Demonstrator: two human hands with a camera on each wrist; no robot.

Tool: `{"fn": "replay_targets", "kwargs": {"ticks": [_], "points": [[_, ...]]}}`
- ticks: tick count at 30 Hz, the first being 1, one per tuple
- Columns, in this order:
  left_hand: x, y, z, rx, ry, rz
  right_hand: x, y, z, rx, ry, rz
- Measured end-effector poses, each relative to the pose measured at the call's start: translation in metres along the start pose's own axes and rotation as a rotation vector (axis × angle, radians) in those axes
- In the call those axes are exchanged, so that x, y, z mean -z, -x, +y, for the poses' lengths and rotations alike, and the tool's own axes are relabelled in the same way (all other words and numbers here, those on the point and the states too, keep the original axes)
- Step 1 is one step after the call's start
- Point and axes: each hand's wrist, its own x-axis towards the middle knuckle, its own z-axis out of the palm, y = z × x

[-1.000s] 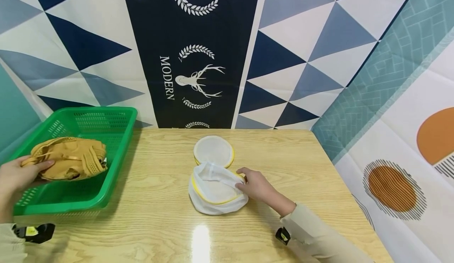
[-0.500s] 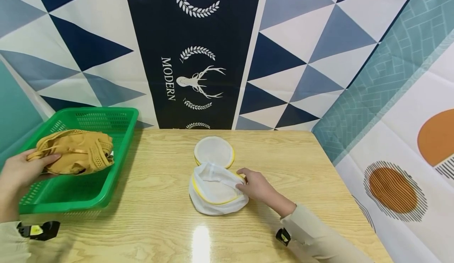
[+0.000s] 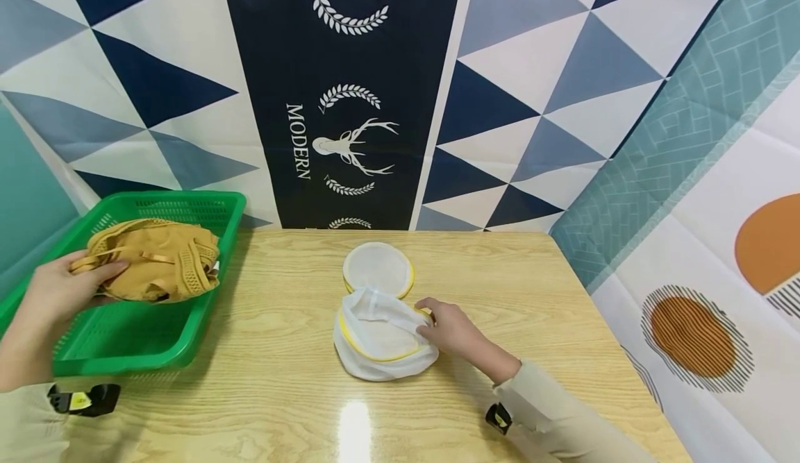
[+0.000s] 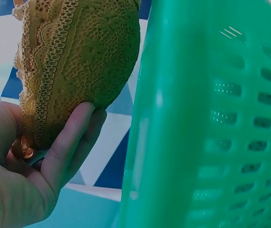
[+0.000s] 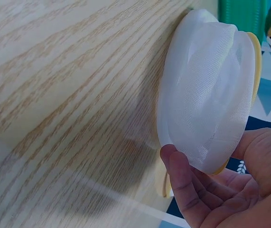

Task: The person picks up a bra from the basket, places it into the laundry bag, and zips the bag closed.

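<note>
A mustard-yellow lace bra (image 3: 156,258) is gripped at its near end by my left hand (image 3: 56,293), above the green basket (image 3: 125,364). In the left wrist view, the thumb and fingers hold the bra's trimmed edge (image 4: 42,95), and a moulded cup (image 4: 102,57) faces the camera. On the table sits a white mesh laundry bag (image 3: 382,371) with a yellow rim, its mouth open. My right hand (image 3: 456,331) pinches the bag's right side at the rim. Behind the bag lies its round, flat mesh lid (image 3: 375,267), also yellow-edged.
The perforated plastic basket stands at the left of the wooden table (image 3: 281,407). Patterned cloth (image 3: 350,46) covers the wall behind, close to the table's far edge. Another cloth-covered wall (image 3: 687,241) borders the right side.
My left hand has lifted the bra slightly and carried it right across the basket. The right hand stays on the mesh bag.
</note>
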Motion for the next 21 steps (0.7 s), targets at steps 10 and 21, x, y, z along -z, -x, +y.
{"fn": "replay_targets", "kwargs": {"ticks": [10, 21], "points": [[-0.005, 0.003, 0.013, -0.012, -0.001, -0.003, 0.001, 0.002, -0.003, -0.008, -0.016, -0.006], [-0.013, 0.005, 0.023, -0.034, -0.003, -0.028, 0.001, 0.001, -0.002, -0.006, -0.014, -0.002]]}}
